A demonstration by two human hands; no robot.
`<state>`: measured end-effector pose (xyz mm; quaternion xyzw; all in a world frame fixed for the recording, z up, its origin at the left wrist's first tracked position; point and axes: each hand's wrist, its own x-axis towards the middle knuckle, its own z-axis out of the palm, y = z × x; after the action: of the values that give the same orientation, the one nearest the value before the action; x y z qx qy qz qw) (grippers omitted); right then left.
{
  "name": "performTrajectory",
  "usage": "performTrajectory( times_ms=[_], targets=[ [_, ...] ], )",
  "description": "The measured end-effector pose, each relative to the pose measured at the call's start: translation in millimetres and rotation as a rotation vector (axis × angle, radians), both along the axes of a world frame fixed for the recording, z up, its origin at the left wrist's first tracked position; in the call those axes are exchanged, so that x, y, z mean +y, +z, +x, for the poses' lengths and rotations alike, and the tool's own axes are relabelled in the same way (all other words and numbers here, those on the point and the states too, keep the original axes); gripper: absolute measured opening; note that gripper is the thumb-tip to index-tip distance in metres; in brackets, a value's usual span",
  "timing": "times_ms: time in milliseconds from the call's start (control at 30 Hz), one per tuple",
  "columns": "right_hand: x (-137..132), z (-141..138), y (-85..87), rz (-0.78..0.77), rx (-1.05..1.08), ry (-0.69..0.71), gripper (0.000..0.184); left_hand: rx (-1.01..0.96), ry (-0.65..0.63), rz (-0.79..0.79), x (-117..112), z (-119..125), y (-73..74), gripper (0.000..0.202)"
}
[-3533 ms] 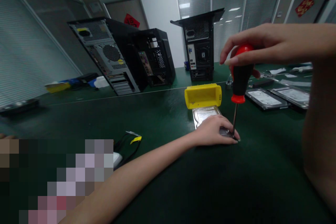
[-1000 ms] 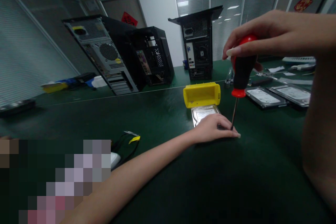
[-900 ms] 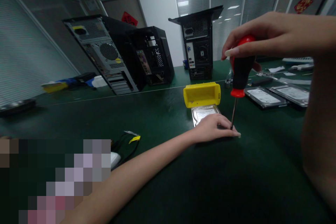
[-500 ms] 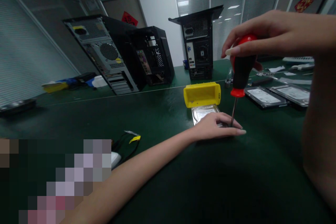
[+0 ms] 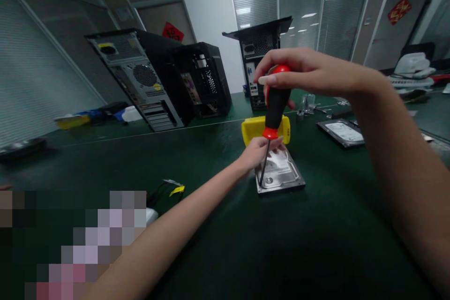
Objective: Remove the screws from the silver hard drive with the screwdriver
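Note:
A silver hard drive (image 5: 281,173) with a white label lies on the green table in front of a small yellow bin (image 5: 247,131). My right hand (image 5: 298,70) grips a red and black screwdriver (image 5: 276,103) by its handle. Its slightly tilted shaft meets the drive's near left corner. Behind that shaft, my left hand (image 5: 256,152) holds the drive toward its far left part, with its fingers bent over the top by the bin. The screwdriver partly hides those fingertips, and the screw under the tip does not show.
Another hard drive (image 5: 341,131) lies to the right, with a clear container (image 5: 307,103) behind it. Computer cases (image 5: 154,79) stand along the back, one (image 5: 262,40) directly behind the bin. Cables with a yellow tag (image 5: 176,191) lie left of my forearm.
My right hand has brought the screwdriver left, from the drive's near right corner to its near left corner. My left hand has drawn back toward the drive's far left part.

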<state>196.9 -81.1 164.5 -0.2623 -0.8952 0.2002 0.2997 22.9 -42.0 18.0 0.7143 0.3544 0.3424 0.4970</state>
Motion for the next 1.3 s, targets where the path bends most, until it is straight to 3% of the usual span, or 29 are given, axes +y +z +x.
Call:
performTrajectory(
  times_ms=[133,233,333,433,600,1300],
  targets=[
    [0.0,-5.0,-3.0,-0.006,-0.041,0.015,0.042,-0.078,0.181,0.067,-7.5,-23.0,-11.8,0.041],
    [-0.1,-7.1,-4.4,-0.004,-0.058,0.014,0.043,-0.073,0.206,0.075,-23.4,-44.6,-18.0,0.043],
    [0.5,-8.8,-5.6,-0.007,-0.067,0.008,0.044,0.007,0.115,0.027,-38.0,-64.1,-18.1,0.034],
    [0.6,-11.2,-6.4,-0.007,-0.080,-0.010,0.045,0.165,-0.150,0.001,-44.1,-75.8,-15.2,0.027],
    [0.0,-14.5,-7.8,0.002,-0.106,-0.022,0.042,0.264,-0.237,0.064,-41.6,-77.9,-12.7,0.031],
    [-5.3,-19.5,-7.9,0.048,-0.154,-0.029,0.045,0.332,-0.222,0.138,-40.8,-75.0,-20.4,0.026]
  ],
)
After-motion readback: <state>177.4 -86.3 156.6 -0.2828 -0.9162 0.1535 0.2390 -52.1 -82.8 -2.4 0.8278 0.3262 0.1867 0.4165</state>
